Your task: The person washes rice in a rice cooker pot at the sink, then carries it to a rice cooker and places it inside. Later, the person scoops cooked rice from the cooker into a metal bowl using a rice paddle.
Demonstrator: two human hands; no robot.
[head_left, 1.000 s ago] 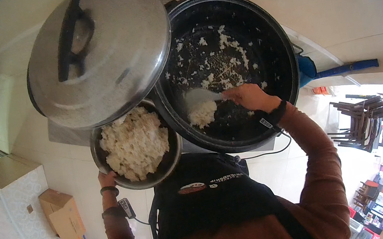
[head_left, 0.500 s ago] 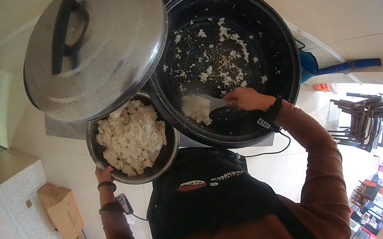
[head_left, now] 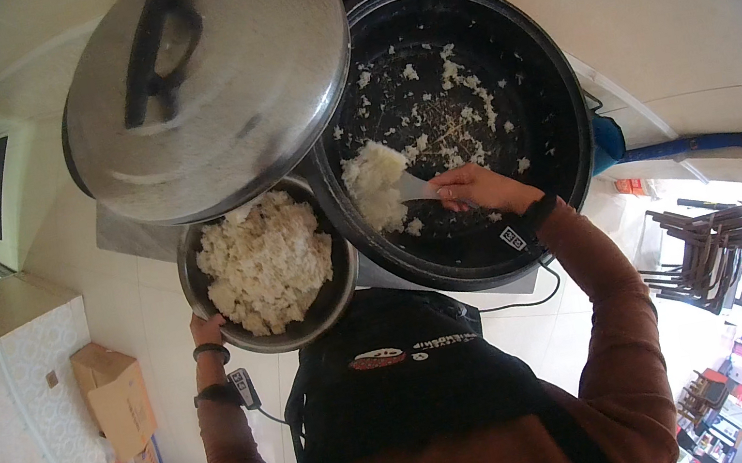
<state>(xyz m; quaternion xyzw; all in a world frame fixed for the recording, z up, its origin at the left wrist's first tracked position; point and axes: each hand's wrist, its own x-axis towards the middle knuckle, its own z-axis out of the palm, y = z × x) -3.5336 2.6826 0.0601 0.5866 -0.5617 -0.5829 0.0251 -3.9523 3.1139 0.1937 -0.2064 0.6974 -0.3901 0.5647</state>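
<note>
My right hand (head_left: pixel 480 188) is closed around the handle of a pale rice paddle (head_left: pixel 418 188). The paddle's blade is inside a large black cooking pot (head_left: pixel 556 102), at a clump of white rice (head_left: pixel 375 182) by the pot's left wall. Scattered grains and small clumps stick to the pot's bottom. To the left, my left hand (head_left: pixel 207 329) grips the rim of a metal bowl (head_left: pixel 339 298) heaped with cooked rice (head_left: pixel 264 264). Most of those fingers are hidden under the bowl.
A big metal lid (head_left: pixel 213 111) with a black handle leans over the bowl and the pot's left rim. Stacked brown chairs (head_left: pixel 704 254) stand at the right. A cardboard box (head_left: pixel 114 397) is on the floor at the left. A thin cable (head_left: pixel 547 285) hangs from my right wrist.
The paddle has lifted slightly, with the rice clump now larger and higher against the pot's left side. My left hand still holds the bowl; the whole view has shifted a little.
</note>
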